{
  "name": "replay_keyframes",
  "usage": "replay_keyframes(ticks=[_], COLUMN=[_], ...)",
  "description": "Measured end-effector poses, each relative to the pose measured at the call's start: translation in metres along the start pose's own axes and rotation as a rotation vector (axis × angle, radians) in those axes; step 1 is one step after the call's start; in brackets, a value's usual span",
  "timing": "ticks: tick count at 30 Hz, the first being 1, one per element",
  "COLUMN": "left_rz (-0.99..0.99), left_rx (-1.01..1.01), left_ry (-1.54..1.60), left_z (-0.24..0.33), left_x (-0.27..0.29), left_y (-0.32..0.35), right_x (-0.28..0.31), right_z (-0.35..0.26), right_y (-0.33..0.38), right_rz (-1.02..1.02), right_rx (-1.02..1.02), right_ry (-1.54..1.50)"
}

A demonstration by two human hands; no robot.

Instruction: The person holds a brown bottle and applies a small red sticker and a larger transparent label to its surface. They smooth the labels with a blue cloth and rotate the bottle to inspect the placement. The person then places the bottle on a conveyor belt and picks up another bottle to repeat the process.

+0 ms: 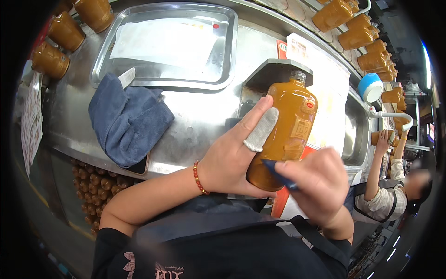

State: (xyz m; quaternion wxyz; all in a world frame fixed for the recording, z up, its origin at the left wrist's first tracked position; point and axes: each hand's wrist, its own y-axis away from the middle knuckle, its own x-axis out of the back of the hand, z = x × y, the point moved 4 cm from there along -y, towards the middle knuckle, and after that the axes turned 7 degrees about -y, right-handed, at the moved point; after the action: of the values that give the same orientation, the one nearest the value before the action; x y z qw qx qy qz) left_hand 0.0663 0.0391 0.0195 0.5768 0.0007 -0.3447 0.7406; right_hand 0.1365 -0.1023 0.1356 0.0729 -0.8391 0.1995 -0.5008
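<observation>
My left hand (pixel 230 156) is closed around the side of an amber-brown glass bottle (pixel 290 109) with a clear neck. A grey knitted finger sleeve (pixel 262 130) covers one of its fingers, and a red bead bracelet (pixel 200 179) circles the wrist. The bottle leans slightly, neck away from me, with a small red sticker and a raised square mark on its face. Blurred by motion, my right hand (pixel 320 183) pinches a small dark blue pointed piece (pixel 278 173) against the bottle's lower part. Whether that piece is cloth or a stiff scraper, I cannot tell.
Left on the steel bench lies a crumpled blue cloth (pixel 127 118), beside a metal tray (pixel 165 83) holding white sheets. A dark metal stand (pixel 265 74) sits behind the bottle. Brown bottles (pixel 95 14) line the far edge. At right, a co-worker (pixel 385 200) handles another bottle.
</observation>
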Motion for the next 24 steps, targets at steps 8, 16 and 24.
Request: replay_keyframes(ticks=[8, 16, 24], left_rz=[-0.035, -0.031, -0.023], left_rx=[0.008, 0.006, 0.005], left_ry=[0.000, 0.020, 0.016], left_z=[0.002, 0.001, 0.000], left_x=[0.002, 0.002, 0.001], left_y=[0.000, -0.002, -0.001], right_x=[0.020, 0.033, 0.034], right_z=[0.023, 0.035, 0.035], right_y=[-0.021, -0.027, -0.026], right_rz=[0.071, 0.215, 0.149], right_rx=[-0.239, -0.302, -0.177], right_ry=[-0.066, 0.040, -0.040])
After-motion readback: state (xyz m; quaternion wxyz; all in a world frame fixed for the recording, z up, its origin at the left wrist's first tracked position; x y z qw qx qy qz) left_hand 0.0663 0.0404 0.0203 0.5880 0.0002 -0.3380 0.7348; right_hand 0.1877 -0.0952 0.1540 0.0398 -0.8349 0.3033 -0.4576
